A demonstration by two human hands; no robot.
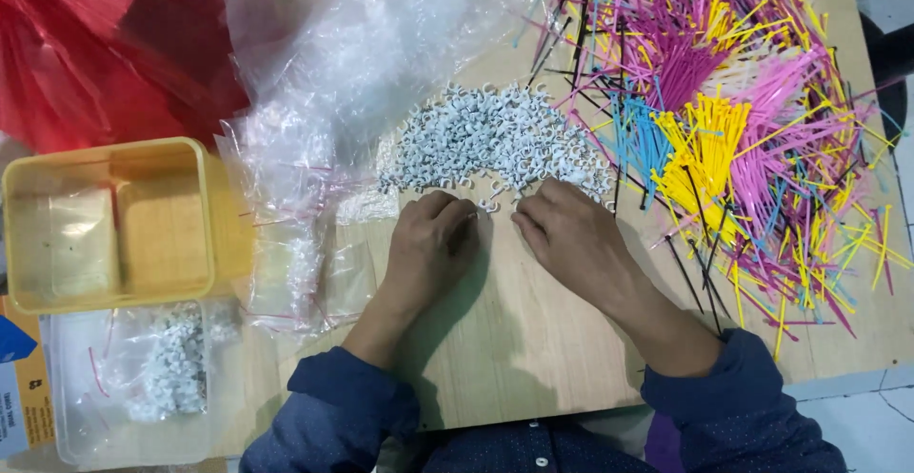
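A heap of small white plastic clips lies on the wooden board in front of me. My left hand rests just below the heap's near edge with its fingers curled; what they hold is hidden. My right hand lies beside it, fingertips touching the clips at the heap's lower edge, fingers bent. Both wrists come out of dark blue sleeves.
A big spread of coloured cable ties covers the right of the board. Clear plastic bags lie left of the heap. A yellow tub, a clear box with bagged clips and a red bag sit at the left.
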